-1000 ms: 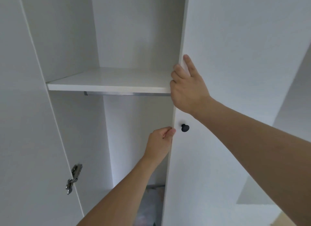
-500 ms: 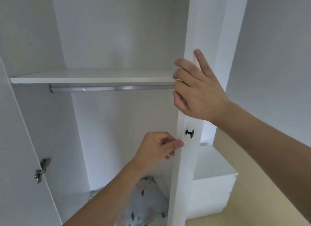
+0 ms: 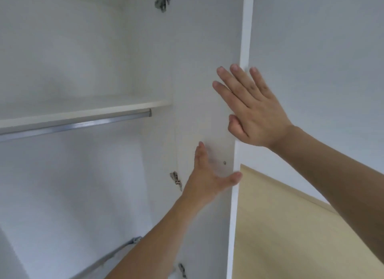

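The white wardrobe's right door [image 3: 199, 71] stands swung wide open, its inner face toward me. My right hand [image 3: 251, 110] lies flat with straight fingers against that inner face near the door's free edge [image 3: 245, 39]. Lower down, my left hand [image 3: 209, 174] presses its palm on the same face, thumb stretched to the door edge beside a small screw [image 3: 224, 162]. The knob is hidden on the other side.
Inside the wardrobe are a white shelf [image 3: 83, 110] and a metal hanging rail [image 3: 72, 126] beneath it. Hinges show at top [image 3: 163, 0], middle [image 3: 175, 180] and bottom [image 3: 182, 270]. Beige floor [image 3: 291, 226] and a white wall [image 3: 322, 60] lie to the right.
The door has swung from nearly closed to wide open. Both hands went from gripping its edge to lying flat on its inner face.
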`<state>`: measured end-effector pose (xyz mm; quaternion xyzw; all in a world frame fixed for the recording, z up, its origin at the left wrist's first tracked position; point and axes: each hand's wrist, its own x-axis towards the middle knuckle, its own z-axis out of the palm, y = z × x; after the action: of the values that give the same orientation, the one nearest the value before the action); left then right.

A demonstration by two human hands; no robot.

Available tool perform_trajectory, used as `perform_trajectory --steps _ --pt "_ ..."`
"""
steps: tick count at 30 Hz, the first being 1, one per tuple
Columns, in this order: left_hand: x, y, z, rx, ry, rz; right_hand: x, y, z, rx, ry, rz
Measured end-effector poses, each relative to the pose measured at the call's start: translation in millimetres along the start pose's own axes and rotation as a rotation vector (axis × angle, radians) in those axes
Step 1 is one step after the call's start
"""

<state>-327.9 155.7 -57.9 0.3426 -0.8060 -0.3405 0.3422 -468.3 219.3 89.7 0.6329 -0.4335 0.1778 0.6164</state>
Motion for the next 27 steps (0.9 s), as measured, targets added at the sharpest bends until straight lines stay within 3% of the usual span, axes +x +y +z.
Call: perform_trajectory --steps 6,12,15,19,27 --pt "30.9 30.0 47.4 0.176 0.126 0.061 -30.0 38.5 12.3 -0.135 -0.158 0.104" --pt "52.5 41.7 76.6 0.163 0.166 0.045 -53.1 52.7 19.2 -0.211 -0.264 0.187" --pt "55.2 31.1 78.7 0.114 0.164 0.135 -49.5 38.2 23.2 -0.253 -0.242 0.247" --pt "56.2 -32.9 41.9 0.163 0.123 0.25 -28.2 -3.6 39.3 -0.194 -0.232 0.369" --pt "29.1 -201.3 -91.8 0.647 0.196 0.027 25.6 -165.9 134.1 0.222 -0.451 0.36"
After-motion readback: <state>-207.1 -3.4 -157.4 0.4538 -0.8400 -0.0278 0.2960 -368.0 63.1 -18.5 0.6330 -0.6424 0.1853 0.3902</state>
